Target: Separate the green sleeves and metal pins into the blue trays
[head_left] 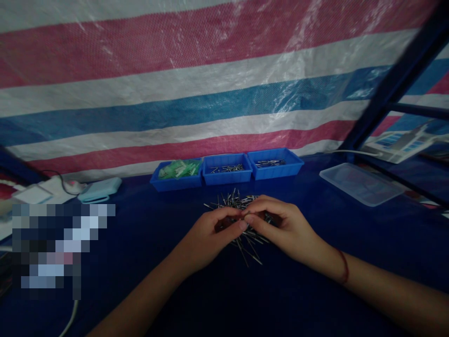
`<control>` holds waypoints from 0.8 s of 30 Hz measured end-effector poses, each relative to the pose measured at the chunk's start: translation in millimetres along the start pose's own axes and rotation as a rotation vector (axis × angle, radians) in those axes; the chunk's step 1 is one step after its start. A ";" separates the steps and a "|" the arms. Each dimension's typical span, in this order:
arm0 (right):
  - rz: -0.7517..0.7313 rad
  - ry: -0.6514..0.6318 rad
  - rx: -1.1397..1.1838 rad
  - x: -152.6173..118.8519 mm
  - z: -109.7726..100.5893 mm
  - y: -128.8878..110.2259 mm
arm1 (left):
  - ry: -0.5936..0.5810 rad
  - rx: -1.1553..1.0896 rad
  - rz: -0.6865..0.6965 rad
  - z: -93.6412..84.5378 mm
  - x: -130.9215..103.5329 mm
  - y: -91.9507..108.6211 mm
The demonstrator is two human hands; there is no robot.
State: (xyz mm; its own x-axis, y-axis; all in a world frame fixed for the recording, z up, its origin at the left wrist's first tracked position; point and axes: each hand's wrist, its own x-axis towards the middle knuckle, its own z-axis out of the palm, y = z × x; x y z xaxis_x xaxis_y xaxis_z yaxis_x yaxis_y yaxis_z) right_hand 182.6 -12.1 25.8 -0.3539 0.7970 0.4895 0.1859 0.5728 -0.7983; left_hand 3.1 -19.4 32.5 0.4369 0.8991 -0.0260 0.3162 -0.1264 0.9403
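Observation:
Over a loose pile of thin metal pins (233,201), some with a thicker end, my two hands meet with fingertips touching. My left hand (206,236) is closed, thumb and index finger pinched together. My right hand (289,229) is closed in the same way, its thumb and index finger against the left fingertips. Whatever sits between the fingertips is too small and dark to name. The hands cover the middle of the pile; pins stick out behind and in front of them.
Behind the pile stand a blue bin with green packets (154,180) and two blue bins of metal pins (228,177) (277,172). A clear plastic lid (361,185) lies right. A light blue case (101,188) and a white cable (72,318) are left. Striped sheeting (210,107) hangs behind.

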 end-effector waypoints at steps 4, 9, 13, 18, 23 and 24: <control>0.009 -0.005 -0.020 -0.2 -0.1 0.3 | 0.008 0.064 0.016 0.2 -0.1 2.3; 0.011 -0.004 -0.003 -0.5 -1.0 -0.3 | 0.032 0.024 0.008 2.2 -0.8 1.3; 0.006 0.009 -0.008 -0.6 -1.4 0.2 | 0.081 0.000 0.010 2.7 -1.2 0.4; 0.014 0.014 -0.009 -0.5 -0.4 3.4 | 0.147 -0.033 0.001 2.6 0.1 0.7; 0.030 0.016 -0.009 0.4 0.3 4.9 | 0.224 0.005 0.043 3.4 -1.8 2.7; 0.028 0.016 -0.003 0.6 0.3 5.1 | 0.232 0.007 0.053 3.4 -2.2 2.4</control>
State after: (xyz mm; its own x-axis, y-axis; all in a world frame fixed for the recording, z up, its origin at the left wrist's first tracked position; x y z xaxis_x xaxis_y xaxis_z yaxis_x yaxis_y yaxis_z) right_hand 183.0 -8.8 22.0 -0.3336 0.8156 0.4727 0.1986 0.5510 -0.8105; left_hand 5.8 -23.1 33.6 0.2483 0.9632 0.1026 0.3038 -0.1780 0.9360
